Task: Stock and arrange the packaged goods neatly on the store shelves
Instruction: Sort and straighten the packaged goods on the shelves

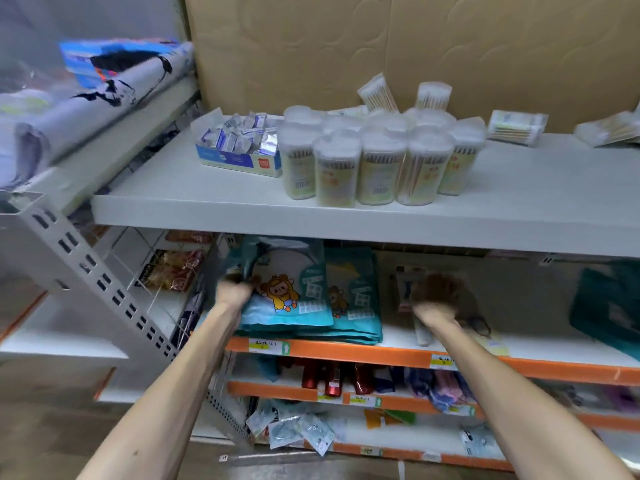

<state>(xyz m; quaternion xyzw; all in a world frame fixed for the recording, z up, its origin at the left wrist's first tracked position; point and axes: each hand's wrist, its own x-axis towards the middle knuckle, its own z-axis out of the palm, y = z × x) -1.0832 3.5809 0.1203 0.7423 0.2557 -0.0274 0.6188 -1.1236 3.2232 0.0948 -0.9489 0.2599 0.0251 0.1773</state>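
- The left hand was clamped on the left edge of a teal pack, the topmost of a pile on the shelf.
- Just right of that hand's pack, a second pile of teal packs lay touching the first.
- The right hand was inside the same shelf, right of the packs; it was too blurred to tell whether it held anything.
- A small card stood just left of the right hand.
- Above both hands, the upper shelf carried swab tubs and a box of sachets.
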